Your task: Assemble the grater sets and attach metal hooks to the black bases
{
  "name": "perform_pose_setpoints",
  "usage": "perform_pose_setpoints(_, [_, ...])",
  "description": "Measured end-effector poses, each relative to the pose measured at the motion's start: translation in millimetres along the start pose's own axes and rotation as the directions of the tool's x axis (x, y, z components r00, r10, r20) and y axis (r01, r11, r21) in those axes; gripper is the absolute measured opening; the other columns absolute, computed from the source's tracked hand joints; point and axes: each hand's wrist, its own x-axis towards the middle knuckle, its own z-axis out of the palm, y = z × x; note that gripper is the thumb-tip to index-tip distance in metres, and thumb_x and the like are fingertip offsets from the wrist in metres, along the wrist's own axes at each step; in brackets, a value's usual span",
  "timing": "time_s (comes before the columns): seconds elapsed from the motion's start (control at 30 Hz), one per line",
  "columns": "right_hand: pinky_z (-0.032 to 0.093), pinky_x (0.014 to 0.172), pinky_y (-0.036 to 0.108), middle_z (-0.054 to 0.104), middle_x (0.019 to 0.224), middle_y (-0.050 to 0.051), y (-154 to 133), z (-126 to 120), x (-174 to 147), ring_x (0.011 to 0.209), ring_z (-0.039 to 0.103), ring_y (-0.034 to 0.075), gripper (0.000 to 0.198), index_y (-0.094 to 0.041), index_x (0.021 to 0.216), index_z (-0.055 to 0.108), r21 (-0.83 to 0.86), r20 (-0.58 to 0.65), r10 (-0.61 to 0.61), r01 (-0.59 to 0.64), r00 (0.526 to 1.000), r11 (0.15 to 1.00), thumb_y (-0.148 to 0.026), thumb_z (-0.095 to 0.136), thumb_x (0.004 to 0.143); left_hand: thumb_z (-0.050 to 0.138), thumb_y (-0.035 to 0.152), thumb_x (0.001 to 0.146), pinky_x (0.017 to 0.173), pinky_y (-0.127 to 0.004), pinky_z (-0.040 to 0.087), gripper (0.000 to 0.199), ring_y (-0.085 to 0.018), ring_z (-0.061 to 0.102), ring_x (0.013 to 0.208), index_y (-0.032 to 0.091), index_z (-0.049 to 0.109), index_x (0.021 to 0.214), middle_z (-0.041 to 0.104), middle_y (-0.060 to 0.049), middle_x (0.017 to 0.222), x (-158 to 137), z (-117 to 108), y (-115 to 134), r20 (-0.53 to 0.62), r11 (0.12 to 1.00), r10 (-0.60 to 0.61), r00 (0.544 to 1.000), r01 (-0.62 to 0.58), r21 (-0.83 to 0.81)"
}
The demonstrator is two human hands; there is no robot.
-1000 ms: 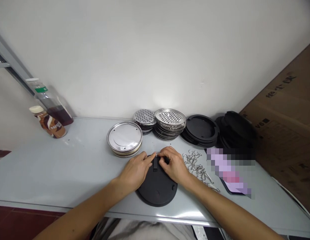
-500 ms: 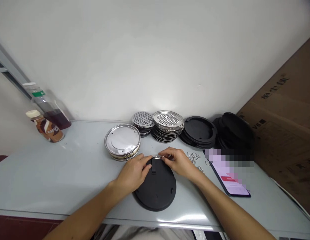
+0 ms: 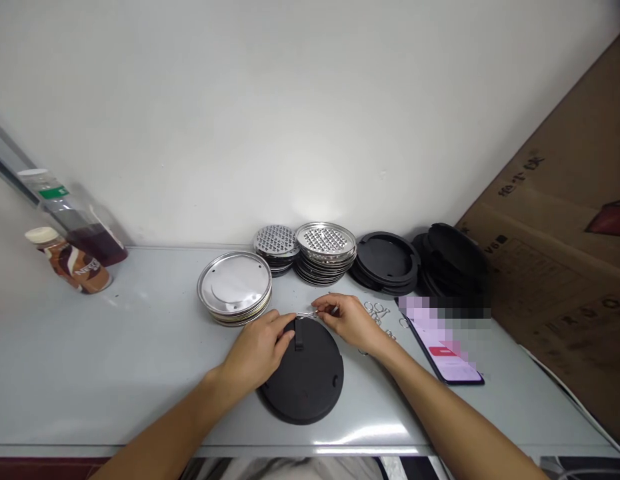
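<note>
A black round plate (image 3: 305,383) lies flat in front of me, with a raised black tab (image 3: 299,335) near its far edge. My left hand (image 3: 263,343) grips the plate's far-left edge, thumb by the tab and index fingertip at one end of a thin metal wire clip (image 3: 306,315). My right hand (image 3: 347,319) pinches the clip's other end between thumb and fingers, just above the plate's far edge. Where the clip meets the tab is too small to make out. Several similar wire clips (image 3: 377,310) lie loose just right of my right hand.
Behind the plate stand stacked plain metal discs (image 3: 235,283), two stacks of grater discs (image 3: 326,241) and stacked black rings (image 3: 387,257). A phone (image 3: 453,360) lies to the right, before a cardboard box (image 3: 555,267). Two bottles (image 3: 73,263) stand at the left.
My right hand has drawn slightly away from the tab, and more of the wire clip shows between the hands. The whole view has shifted a little.
</note>
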Motion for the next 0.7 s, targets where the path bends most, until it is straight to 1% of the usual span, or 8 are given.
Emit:
perform_pose_setpoints(0.23, [0.051, 0.075, 0.03, 0.075, 0.09, 0.007, -0.5, 2.8, -0.6, 0.079, 0.068, 0.021, 0.022, -0.016, 0.099, 0.073, -0.02, -0.004, 0.017, -0.017, 1.0, 1.0, -0.014, 0.059, 0.083, 0.046, 0.026, 0.098, 0.08, -0.033, 0.048, 0.034, -0.022, 0.065, 0.089, 0.022, 0.061, 0.129, 0.066, -0.006, 0.099, 0.3, -0.5, 0.6, 0.003, 1.0, -0.003, 1.0, 0.003, 0.005])
perform_pose_setpoints(0.5, [0.051, 0.076, 0.031, 0.075, 0.091, 0.007, 2.5, 4.4, 0.6, 0.081, 0.069, 0.021, 0.022, -0.018, 0.098, 0.074, -0.014, 0.004, 0.007, -0.007, 1.0, 1.0, -0.014, 0.059, 0.082, 0.046, 0.026, 0.099, 0.079, -0.035, 0.049, 0.035, -0.023, 0.065, 0.089, 0.022, 0.06, 0.13, 0.065, -0.006, 0.099, -1.0, 0.5, -0.3, 0.013, 1.0, -0.002, 1.0, 0.002, 0.013])
perform_pose_setpoints(0.63, [0.05, 0.077, 0.032, 0.075, 0.088, 0.006, 0.3, 2.5, 0.5, 0.08, 0.068, 0.021, 0.018, -0.019, 0.09, 0.074, -0.029, 0.001, 0.003, -0.003, 1.0, 1.0, -0.015, 0.059, 0.081, 0.045, 0.026, 0.099, 0.081, -0.035, 0.049, 0.035, -0.023, 0.064, 0.09, 0.022, 0.06, 0.13, 0.065, -0.006, 0.1, -0.2, -0.2, 0.2, 0.012, 1.0, 0.002, 1.0, -0.002, 0.004])
perform_pose_setpoints(0.7, [0.051, 0.075, 0.034, 0.074, 0.082, 0.005, -0.8, 2.4, 1.0, 0.076, 0.067, 0.021, 0.014, -0.019, 0.083, 0.073, 0.027, -0.011, 0.049, -0.048, 0.999, 0.998, -0.017, 0.059, 0.08, 0.045, 0.026, 0.099, 0.081, -0.035, 0.048, 0.035, -0.022, 0.064, 0.089, 0.022, 0.06, 0.131, 0.065, -0.006, 0.099, 0.2, -2.2, 0.9, 0.025, 1.0, 0.017, 1.0, -0.017, -0.008])
